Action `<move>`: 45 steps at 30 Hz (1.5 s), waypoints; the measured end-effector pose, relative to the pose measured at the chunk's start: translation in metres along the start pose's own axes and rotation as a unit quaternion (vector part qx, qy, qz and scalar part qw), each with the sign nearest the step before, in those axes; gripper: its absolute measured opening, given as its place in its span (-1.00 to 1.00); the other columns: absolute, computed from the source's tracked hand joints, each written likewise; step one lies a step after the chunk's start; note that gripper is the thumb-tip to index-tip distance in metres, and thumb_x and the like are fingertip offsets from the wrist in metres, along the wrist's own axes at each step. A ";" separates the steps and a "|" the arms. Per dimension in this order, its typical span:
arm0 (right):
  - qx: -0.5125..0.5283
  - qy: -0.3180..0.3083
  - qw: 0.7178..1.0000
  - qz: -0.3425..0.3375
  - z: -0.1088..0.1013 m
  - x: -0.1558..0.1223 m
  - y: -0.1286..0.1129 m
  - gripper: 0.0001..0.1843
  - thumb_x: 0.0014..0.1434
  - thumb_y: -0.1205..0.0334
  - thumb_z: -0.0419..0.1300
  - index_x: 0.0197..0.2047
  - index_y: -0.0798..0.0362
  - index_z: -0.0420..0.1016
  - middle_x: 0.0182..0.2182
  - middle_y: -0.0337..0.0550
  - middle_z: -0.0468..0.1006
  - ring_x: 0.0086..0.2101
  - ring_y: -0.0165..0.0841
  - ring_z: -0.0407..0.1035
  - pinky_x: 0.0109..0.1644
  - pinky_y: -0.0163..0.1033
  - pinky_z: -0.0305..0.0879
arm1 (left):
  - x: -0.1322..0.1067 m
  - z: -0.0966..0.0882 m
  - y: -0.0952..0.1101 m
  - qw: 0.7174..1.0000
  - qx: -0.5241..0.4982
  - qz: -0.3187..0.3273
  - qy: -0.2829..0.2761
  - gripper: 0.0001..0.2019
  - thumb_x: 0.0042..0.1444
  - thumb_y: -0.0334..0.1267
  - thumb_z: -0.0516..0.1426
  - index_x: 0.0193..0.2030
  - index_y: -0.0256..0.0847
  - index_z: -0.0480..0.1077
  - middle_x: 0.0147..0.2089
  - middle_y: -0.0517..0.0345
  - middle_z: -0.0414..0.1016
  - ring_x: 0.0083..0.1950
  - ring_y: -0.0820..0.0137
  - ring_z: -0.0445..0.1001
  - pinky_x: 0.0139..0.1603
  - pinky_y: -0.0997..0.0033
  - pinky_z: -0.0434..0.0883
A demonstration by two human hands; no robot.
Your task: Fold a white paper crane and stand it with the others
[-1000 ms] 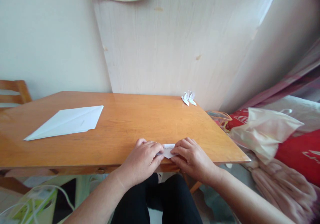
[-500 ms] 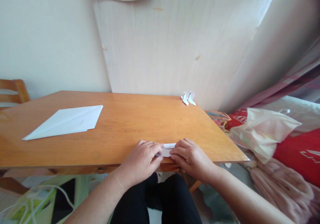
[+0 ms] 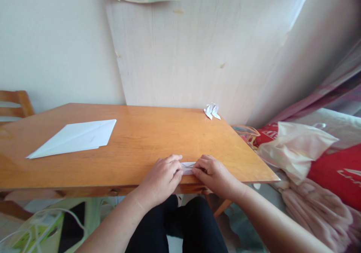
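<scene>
A small folded piece of white paper [image 3: 187, 167] lies at the table's near edge, between my two hands. My left hand [image 3: 166, 176] grips its left end, thumb near the front edge and fingers bent over it. At the right end, the thumb and bent fingers of my right hand [image 3: 213, 172] pinch the paper. Crease lines show on the strip left visible in the middle; both ends are covered by my fingers.
A wooden table [image 3: 141, 132] spans the view. Larger white sheets [image 3: 76, 138] lie at its left, and small folded paper figures [image 3: 212, 111] stand at the far right corner. A pale plastic bag [image 3: 296, 147] and red bags [image 3: 338, 174] sit right of the table.
The raised flap at the paper's far side now lies flat, and crease lines show on its face. My left fingers have shifted slightly up; the right hand stays nearly in place.
</scene>
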State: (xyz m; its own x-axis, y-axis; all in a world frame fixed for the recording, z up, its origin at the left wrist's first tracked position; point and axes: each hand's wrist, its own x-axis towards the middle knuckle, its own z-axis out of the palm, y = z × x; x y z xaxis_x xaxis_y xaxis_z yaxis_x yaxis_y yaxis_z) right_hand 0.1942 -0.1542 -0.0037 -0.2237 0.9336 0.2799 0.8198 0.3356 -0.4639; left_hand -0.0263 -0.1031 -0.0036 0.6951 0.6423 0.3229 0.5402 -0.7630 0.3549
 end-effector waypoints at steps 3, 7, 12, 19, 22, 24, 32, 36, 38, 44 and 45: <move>-0.008 0.003 1.000 0.018 0.002 0.002 0.001 -0.79 0.32 0.27 0.13 -0.38 0.06 0.41 -0.39 -0.20 0.44 -0.35 -0.38 0.31 -0.25 -0.29 0.15 | 0.001 0.004 -0.002 1.000 0.002 -0.009 0.005 -0.78 0.38 -0.24 0.00 -0.13 -0.21 0.46 0.27 -0.07 0.44 0.30 0.22 0.40 0.32 0.14 0.32; -0.023 0.001 0.999 0.033 0.002 0.004 0.001 -0.79 0.30 0.26 0.13 -0.40 0.06 0.39 -0.40 -0.21 0.44 -0.36 -0.39 0.30 -0.27 -0.30 0.12 | 0.002 0.006 -0.002 1.000 0.008 -0.018 0.010 -0.76 0.38 -0.27 -0.02 -0.06 -0.25 0.46 0.27 -0.11 0.42 0.30 0.22 0.39 0.33 0.15 0.32; -0.032 -0.009 0.998 0.054 0.002 0.009 -0.003 -0.80 0.26 0.28 0.13 -0.42 0.06 0.37 -0.42 -0.21 0.44 -0.39 -0.40 0.29 -0.29 -0.31 0.08 | 0.006 0.006 0.000 1.000 0.008 -0.029 0.011 -0.80 0.34 -0.32 0.02 -0.09 -0.25 0.47 0.20 -0.11 0.46 0.23 0.21 0.45 0.27 0.16 0.37; -0.050 -0.015 0.994 0.098 0.001 0.013 -0.007 -0.82 0.21 0.29 0.14 -0.45 0.06 0.35 -0.43 -0.20 0.45 -0.42 -0.41 0.27 -0.34 -0.31 0.02 | 0.013 0.003 0.006 0.999 0.019 -0.035 -0.006 -0.85 0.25 -0.38 0.05 -0.34 -0.23 0.40 0.02 -0.08 0.50 0.08 0.21 0.51 0.12 0.20 0.42; -0.051 -0.014 0.993 0.108 0.002 0.012 -0.008 -0.82 0.20 0.28 0.16 -0.45 0.06 0.34 -0.43 -0.20 0.44 -0.41 -0.41 0.26 -0.33 -0.30 0.01 | 0.015 0.004 0.007 0.999 0.017 -0.040 -0.003 -0.83 0.21 -0.39 0.07 -0.42 -0.20 0.34 -0.04 -0.03 0.50 0.03 0.24 0.51 0.06 0.24 0.43; -0.051 -0.013 0.993 0.109 0.002 0.012 -0.008 -0.83 0.19 0.28 0.17 -0.45 0.06 0.34 -0.42 -0.20 0.43 -0.40 -0.41 0.25 -0.33 -0.30 0.01 | 0.016 0.007 0.006 0.999 0.019 -0.041 0.003 -0.83 0.19 -0.41 0.07 -0.43 -0.20 0.33 -0.06 -0.01 0.50 0.00 0.26 0.51 0.03 0.27 0.42; -0.044 -0.009 0.992 0.115 0.003 0.013 -0.008 -0.81 0.17 0.24 0.21 -0.45 0.05 0.34 -0.43 -0.22 0.41 -0.41 -0.41 0.23 -0.33 -0.30 0.00 | 0.015 0.010 0.005 0.999 0.028 -0.034 0.018 -0.82 0.28 -0.36 0.02 -0.35 -0.21 0.37 -0.09 0.00 0.47 -0.01 0.27 0.49 0.05 0.26 0.40; -0.037 -0.013 0.993 0.116 0.003 0.012 -0.007 -0.81 0.17 0.24 0.21 -0.45 0.05 0.33 -0.43 -0.21 0.42 -0.40 -0.41 0.23 -0.32 -0.29 0.01 | 0.016 0.007 0.008 0.999 0.026 -0.044 0.013 -0.75 0.31 -0.31 0.03 -0.43 -0.19 0.32 -0.16 0.04 0.45 -0.09 0.29 0.47 -0.04 0.28 0.40; -0.037 -0.011 0.993 0.114 0.004 0.012 -0.005 -0.81 0.18 0.25 0.20 -0.45 0.05 0.33 -0.43 -0.22 0.42 -0.40 -0.40 0.24 -0.32 -0.29 0.01 | 0.017 0.006 0.008 0.999 0.023 -0.045 0.011 -0.75 0.29 -0.33 0.04 -0.45 -0.19 0.29 -0.18 0.06 0.43 -0.12 0.31 0.46 -0.07 0.30 0.40; -0.039 -0.008 0.993 0.113 0.007 0.012 -0.003 -0.82 0.17 0.29 0.18 -0.46 0.04 0.31 -0.43 -0.22 0.42 -0.38 -0.39 0.25 -0.29 -0.29 0.04 | 0.016 0.008 0.008 0.999 0.005 -0.052 0.013 -0.77 0.25 -0.37 0.06 -0.46 -0.19 0.28 -0.18 0.07 0.43 -0.12 0.32 0.46 -0.06 0.30 0.40; -0.038 -0.010 0.993 0.114 0.008 0.013 -0.003 -0.83 0.16 0.29 0.18 -0.46 0.04 0.31 -0.43 -0.22 0.42 -0.38 -0.39 0.25 -0.29 -0.29 0.04 | 0.016 0.008 0.008 0.998 0.003 -0.056 0.012 -0.77 0.24 -0.38 0.07 -0.46 -0.19 0.28 -0.17 0.07 0.43 -0.11 0.31 0.47 -0.06 0.30 0.40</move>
State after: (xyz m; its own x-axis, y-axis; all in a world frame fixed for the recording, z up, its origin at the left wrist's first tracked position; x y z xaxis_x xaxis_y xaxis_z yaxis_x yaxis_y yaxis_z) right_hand 0.1851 -0.1421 -0.0055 -0.0381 0.9868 0.1573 0.8879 0.1057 -0.4477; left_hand -0.0070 -0.0990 -0.0025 0.6188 0.7248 0.3028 0.6168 -0.6870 0.3842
